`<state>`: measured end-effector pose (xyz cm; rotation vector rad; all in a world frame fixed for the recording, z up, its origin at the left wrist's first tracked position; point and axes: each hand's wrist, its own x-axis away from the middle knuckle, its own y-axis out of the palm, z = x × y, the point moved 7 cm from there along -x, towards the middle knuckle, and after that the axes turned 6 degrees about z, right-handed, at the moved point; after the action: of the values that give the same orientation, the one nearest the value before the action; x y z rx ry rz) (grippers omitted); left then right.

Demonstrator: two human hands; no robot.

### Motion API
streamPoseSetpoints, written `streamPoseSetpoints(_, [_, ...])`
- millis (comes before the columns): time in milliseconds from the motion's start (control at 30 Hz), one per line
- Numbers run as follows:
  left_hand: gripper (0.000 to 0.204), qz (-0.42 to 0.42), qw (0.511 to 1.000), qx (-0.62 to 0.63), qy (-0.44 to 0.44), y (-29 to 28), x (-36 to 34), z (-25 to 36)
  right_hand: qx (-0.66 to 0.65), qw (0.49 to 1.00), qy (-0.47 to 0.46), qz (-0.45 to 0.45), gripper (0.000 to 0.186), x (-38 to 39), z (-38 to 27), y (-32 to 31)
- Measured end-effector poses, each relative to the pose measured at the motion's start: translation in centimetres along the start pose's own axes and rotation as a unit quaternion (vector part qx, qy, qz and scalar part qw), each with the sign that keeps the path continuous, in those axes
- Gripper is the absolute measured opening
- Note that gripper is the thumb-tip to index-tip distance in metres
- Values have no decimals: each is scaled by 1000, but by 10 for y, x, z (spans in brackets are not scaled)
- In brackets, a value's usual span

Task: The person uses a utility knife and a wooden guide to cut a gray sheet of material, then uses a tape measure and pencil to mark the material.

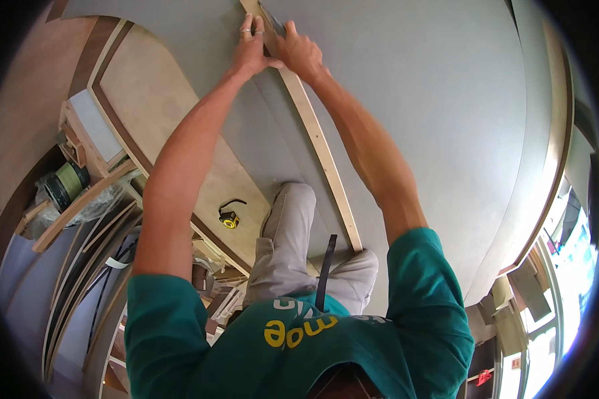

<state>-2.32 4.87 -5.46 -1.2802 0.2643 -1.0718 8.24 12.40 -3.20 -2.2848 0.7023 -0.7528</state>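
A long pale wooden strip [317, 136] lies lengthwise on a grey sheet [432, 100], reaching from the top centre down to my knee. My left hand [249, 50] rests near the strip's top end, fingers extended and thumb spread sideways, pressing on it and the sheet. Just right of it, my right hand [299, 52] is closed around a slim dark metal tool [271, 18], possibly a blade, held along the strip's right edge. Its handle is mostly hidden by my fingers. I kneel on the sheet in grey trousers.
A yellow-black tape measure [229, 219] lies on a plywood panel [160, 86] to the left. Beyond it are wood offcuts [80, 206], a green-banded roll [66, 179] in plastic and leaning strips. A curved wooden edge [539, 226] bounds the sheet at right, with bright windows beyond.
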Motion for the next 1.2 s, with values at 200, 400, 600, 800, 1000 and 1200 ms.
streamPoseSetpoints(200, [130,1,1000,2,16,-5,5,-5,-28,969,218,-116,35,341,148,43])
streamPoseSetpoints(400, [132,-41,999,-26,-12,-12,7,-1,-80,953,266,-118,29,434,171,13])
streamPoseSetpoints(600, [133,-17,1000,-25,-3,-10,6,0,-145,985,74,53,33,155,73,-1])
streamPoseSetpoints(800, [130,-51,998,-15,-24,-15,8,8,-128,985,40,112,36,-3,19,-6])
streamPoseSetpoints(1000, [130,-14,998,-59,-3,-13,10,3,-121,988,52,74,38,-24,5,11])
streamPoseSetpoints(1200, [131,10,999,-31,8,-13,9,0,-116,988,89,43,41,-22,-1,16])
